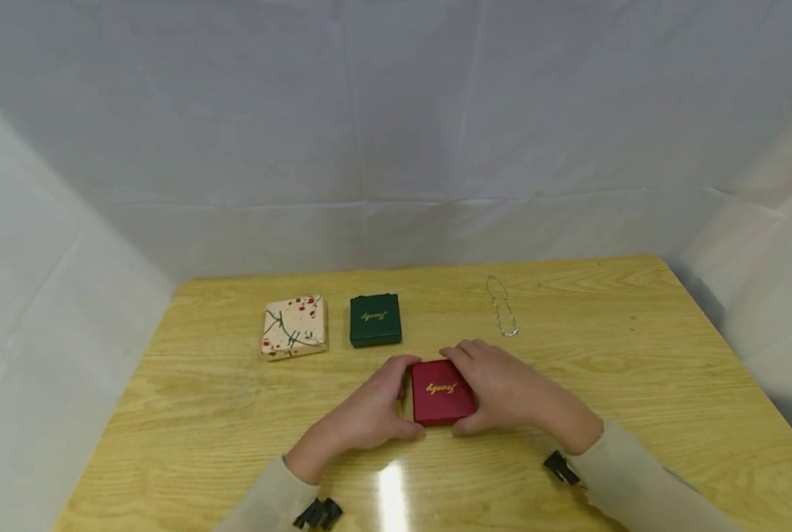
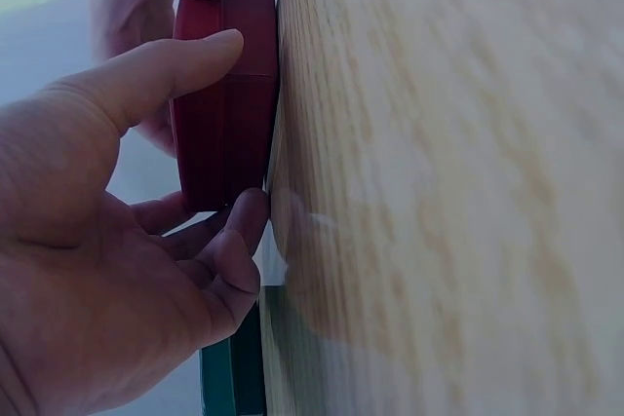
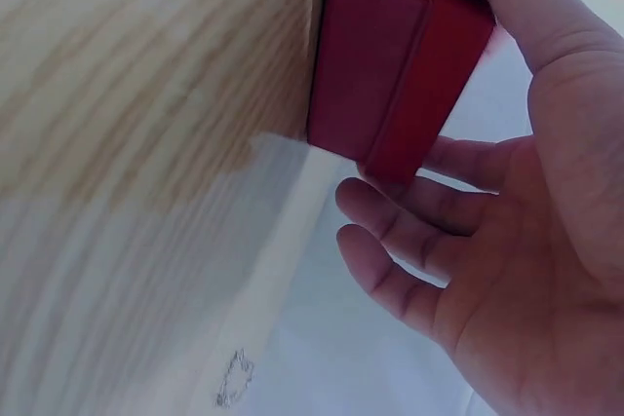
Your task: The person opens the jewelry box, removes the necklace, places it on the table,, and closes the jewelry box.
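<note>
A closed red jewelry box with gold lettering on its lid sits on the wooden table between both hands. My left hand holds its left side, thumb at the near edge and fingers at the far corner, with a gap by the palm. From the right, my right hand grips the same box, its thumb at the near side and fingers over the far corner. The left wrist view has the left thumb lying across the red box. In the right wrist view, some fingers extend past the box.
Behind the red box stands a green jewelry box. Left of that is a cream box with a red blossom pattern. A thin silver necklace lies at the back right of the table. White sheeting surrounds the back and sides.
</note>
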`<state>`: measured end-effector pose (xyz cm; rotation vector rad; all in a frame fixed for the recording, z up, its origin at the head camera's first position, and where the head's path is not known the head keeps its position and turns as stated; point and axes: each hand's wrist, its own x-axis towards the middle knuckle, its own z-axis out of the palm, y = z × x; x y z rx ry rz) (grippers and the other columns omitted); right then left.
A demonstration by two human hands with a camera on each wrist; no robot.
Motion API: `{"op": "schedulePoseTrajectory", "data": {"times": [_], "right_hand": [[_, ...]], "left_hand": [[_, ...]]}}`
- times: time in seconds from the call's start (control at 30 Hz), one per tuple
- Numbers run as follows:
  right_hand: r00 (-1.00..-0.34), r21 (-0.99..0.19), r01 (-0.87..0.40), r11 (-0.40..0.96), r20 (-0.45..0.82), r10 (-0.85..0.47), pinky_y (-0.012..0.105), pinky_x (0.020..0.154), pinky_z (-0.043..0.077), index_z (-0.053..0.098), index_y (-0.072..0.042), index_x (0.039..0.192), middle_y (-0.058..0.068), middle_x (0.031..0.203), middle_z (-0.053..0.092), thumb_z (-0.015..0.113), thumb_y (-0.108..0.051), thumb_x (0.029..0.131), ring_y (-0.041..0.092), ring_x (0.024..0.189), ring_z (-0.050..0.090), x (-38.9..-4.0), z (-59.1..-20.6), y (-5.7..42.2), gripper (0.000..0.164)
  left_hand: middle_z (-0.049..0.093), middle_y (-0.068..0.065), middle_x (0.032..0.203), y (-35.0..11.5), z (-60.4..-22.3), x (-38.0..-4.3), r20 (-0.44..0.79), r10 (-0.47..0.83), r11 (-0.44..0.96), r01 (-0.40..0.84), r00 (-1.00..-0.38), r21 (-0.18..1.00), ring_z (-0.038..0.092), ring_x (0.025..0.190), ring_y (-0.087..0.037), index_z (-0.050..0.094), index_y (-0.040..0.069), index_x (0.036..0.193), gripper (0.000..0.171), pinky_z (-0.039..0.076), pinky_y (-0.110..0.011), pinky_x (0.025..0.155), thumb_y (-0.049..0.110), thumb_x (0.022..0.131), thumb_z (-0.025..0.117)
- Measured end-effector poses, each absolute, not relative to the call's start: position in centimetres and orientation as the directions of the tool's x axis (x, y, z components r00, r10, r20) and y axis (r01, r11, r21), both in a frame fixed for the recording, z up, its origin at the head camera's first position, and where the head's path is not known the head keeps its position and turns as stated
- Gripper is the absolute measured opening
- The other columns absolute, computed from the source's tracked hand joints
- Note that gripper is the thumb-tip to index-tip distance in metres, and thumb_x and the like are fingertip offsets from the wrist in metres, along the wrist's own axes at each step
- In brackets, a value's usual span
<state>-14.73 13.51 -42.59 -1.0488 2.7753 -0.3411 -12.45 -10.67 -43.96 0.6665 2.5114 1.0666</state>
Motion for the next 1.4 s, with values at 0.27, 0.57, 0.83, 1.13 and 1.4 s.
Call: {"op": "schedulePoseTrajectory", "data": {"times": [0.27,0.57,0.83,1.13,1.4], "right_hand": [[-0.763,-0.238,-0.614,0.753,-0.066,-0.643,0.039,0.100,0.040,0.045,-0.010,0.139,-0.001,0.125,0.053,0.077,-0.068,0.060,0.015,0.115,0.046,-14.6,-42.4,14.3,0.103],[-0.751,-0.250,-0.626,0.738,-0.062,-0.658,0.039,0.099,0.041,0.047,-0.009,0.136,-0.002,0.121,0.055,0.078,-0.066,0.061,0.015,0.112,0.049,-14.7,-42.5,14.4,0.099],[-0.753,-0.251,-0.623,0.741,-0.066,-0.655,0.042,0.101,0.040,0.047,-0.011,0.137,-0.002,0.126,0.054,0.077,-0.066,0.062,0.016,0.118,0.046,-14.7,-42.8,14.5,0.098],[-0.746,-0.232,-0.638,0.734,-0.049,-0.664,0.045,0.097,0.043,0.046,-0.011,0.137,-0.001,0.125,0.054,0.076,-0.068,0.063,0.016,0.115,0.048,-14.7,-43.2,14.6,0.098],[-0.735,-0.246,-0.650,0.719,-0.038,-0.677,0.045,0.097,0.043,0.045,-0.012,0.138,-0.002,0.126,0.051,0.075,-0.069,0.063,0.016,0.116,0.046,-14.7,-43.3,14.7,0.099]], "left_hand": [[0.042,0.000,0.135,-10.7,-43.9,-12.4,-0.133,0.523,0.611,0.262,-0.842,0.747,0.049,0.107,-0.014,0.025,0.011,0.148,0.097,0.045,-0.031,0.091,0.028,0.073,0.085],[0.042,-0.001,0.135,-10.6,-44.2,-12.5,-0.122,0.526,0.613,0.275,-0.842,0.741,0.050,0.106,-0.014,0.025,0.010,0.148,0.098,0.045,-0.029,0.090,0.027,0.072,0.085],[0.043,0.000,0.131,-10.6,-44.1,-12.5,-0.131,0.527,0.623,0.277,-0.840,0.731,0.050,0.104,-0.015,0.026,0.008,0.148,0.099,0.045,-0.029,0.089,0.030,0.072,0.085],[0.043,0.000,0.131,-10.7,-44.0,-12.4,-0.137,0.528,0.629,0.277,-0.838,0.726,0.050,0.107,-0.014,0.028,0.008,0.147,0.097,0.044,-0.031,0.093,0.033,0.072,0.084],[0.044,0.000,0.129,-10.7,-44.0,-12.5,-0.123,0.540,0.638,0.310,-0.832,0.705,0.049,0.108,-0.014,0.029,0.008,0.147,0.095,0.043,-0.032,0.096,0.034,0.073,0.084]]}}
